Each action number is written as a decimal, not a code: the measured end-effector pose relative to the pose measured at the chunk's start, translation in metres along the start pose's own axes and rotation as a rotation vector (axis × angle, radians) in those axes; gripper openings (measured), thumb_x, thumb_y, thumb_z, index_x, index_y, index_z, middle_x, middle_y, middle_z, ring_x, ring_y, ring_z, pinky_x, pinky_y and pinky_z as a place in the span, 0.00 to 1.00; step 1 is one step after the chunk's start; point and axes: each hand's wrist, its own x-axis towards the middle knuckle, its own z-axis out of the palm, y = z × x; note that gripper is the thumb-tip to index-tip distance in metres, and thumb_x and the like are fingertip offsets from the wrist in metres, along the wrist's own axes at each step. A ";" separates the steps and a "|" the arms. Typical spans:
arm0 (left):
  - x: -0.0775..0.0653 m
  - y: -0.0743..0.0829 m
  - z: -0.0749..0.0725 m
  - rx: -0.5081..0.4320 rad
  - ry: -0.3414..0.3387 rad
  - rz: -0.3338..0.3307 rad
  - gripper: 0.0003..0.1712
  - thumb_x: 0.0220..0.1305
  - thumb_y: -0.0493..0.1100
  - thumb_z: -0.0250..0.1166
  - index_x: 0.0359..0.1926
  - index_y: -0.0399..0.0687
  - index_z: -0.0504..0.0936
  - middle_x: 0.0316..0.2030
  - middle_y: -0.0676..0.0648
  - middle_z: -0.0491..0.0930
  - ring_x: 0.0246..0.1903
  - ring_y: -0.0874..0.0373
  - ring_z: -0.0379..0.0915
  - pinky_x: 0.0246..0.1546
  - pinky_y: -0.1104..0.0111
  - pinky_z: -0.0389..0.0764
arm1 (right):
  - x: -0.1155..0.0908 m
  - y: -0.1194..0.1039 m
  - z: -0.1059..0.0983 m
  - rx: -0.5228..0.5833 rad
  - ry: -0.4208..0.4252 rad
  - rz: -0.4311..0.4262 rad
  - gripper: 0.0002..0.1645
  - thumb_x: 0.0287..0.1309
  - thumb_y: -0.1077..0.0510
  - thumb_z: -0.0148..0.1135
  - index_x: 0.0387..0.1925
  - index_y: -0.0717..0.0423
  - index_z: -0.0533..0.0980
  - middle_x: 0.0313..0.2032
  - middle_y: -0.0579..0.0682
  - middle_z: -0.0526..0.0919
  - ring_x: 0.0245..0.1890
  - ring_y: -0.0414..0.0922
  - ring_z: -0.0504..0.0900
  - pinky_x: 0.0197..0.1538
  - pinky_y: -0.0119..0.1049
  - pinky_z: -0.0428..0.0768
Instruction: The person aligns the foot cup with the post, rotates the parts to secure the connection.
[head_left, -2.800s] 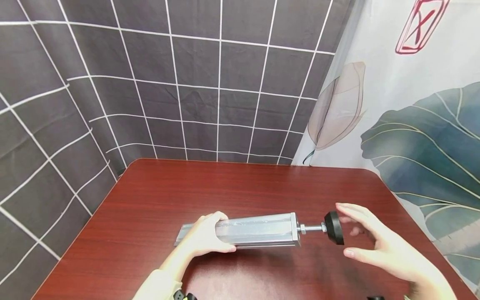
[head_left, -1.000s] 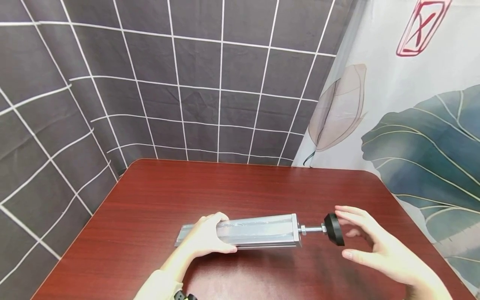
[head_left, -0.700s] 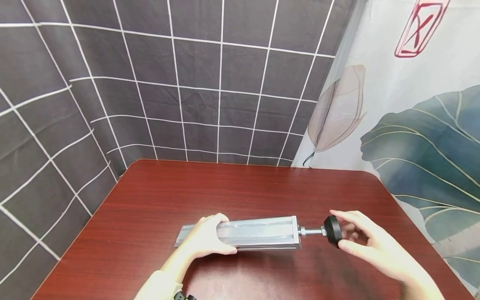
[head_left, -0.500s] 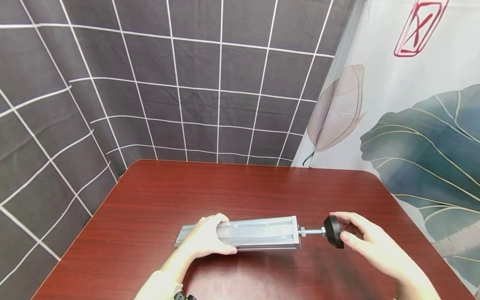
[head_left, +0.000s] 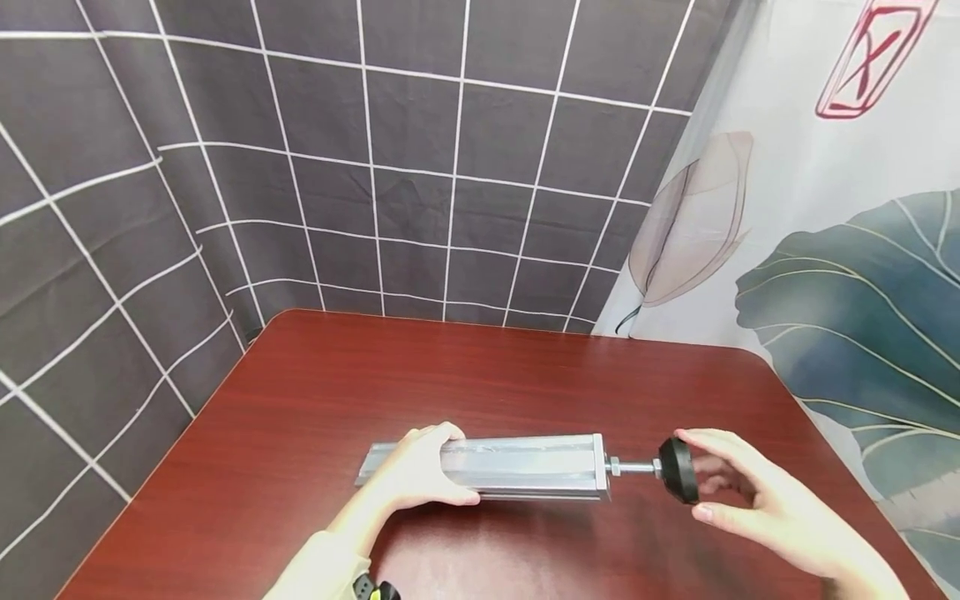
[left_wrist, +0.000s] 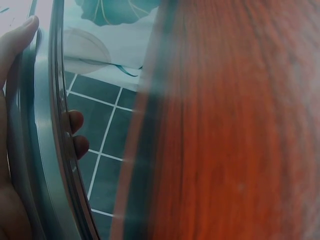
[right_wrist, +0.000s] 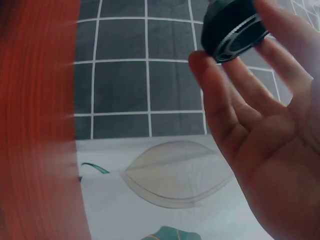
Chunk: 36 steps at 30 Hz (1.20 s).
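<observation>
A silvery aluminium profile (head_left: 525, 462) is held roughly level over the table. My left hand (head_left: 420, 471) grips it near its left part; in the left wrist view, fingertips (left_wrist: 79, 145) curl round its far side. A threaded rod with nuts (head_left: 636, 467) sticks out of the profile's right end plate and carries a black levelling foot (head_left: 678, 471). At the foot's rim is my right hand (head_left: 765, 500), index fingertip at its top edge and thumb at its bottom edge. In the right wrist view the fingers stand around the foot (right_wrist: 232, 32), its underside partly showing.
The red-brown wooden table (head_left: 480, 375) spreads below both hands. Behind and to the left hangs a dark grey curtain (head_left: 405, 200) with white grid lines. A white leaf-patterned cloth (head_left: 787, 192) hangs at the right.
My right fingers closed on the foot's rim, turned around it, and now stand at the rim again with the thumb lower. The left hand keeps its grip. The view has shifted slightly.
</observation>
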 end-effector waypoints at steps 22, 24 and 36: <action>0.000 -0.001 0.000 0.020 0.005 0.016 0.38 0.27 0.64 0.77 0.42 0.57 0.75 0.34 0.58 0.76 0.39 0.56 0.69 0.39 0.61 0.72 | 0.003 0.003 0.000 -0.028 0.031 -0.160 0.47 0.35 0.81 0.67 0.61 0.72 0.60 0.63 0.59 0.60 0.53 0.40 0.72 0.47 0.25 0.71; 0.000 -0.001 0.000 0.021 0.002 0.014 0.38 0.27 0.65 0.77 0.42 0.56 0.75 0.34 0.58 0.76 0.39 0.55 0.69 0.40 0.61 0.72 | 0.004 0.001 0.001 -0.038 0.044 -0.113 0.44 0.38 0.80 0.66 0.61 0.69 0.62 0.58 0.54 0.66 0.47 0.39 0.75 0.44 0.25 0.72; -0.001 0.001 0.000 0.018 0.004 0.014 0.38 0.27 0.64 0.77 0.42 0.57 0.75 0.33 0.59 0.75 0.39 0.55 0.69 0.39 0.61 0.71 | 0.005 -0.003 0.006 -0.195 0.155 0.145 0.31 0.52 0.71 0.61 0.59 0.53 0.69 0.44 0.35 0.78 0.36 0.34 0.77 0.33 0.27 0.72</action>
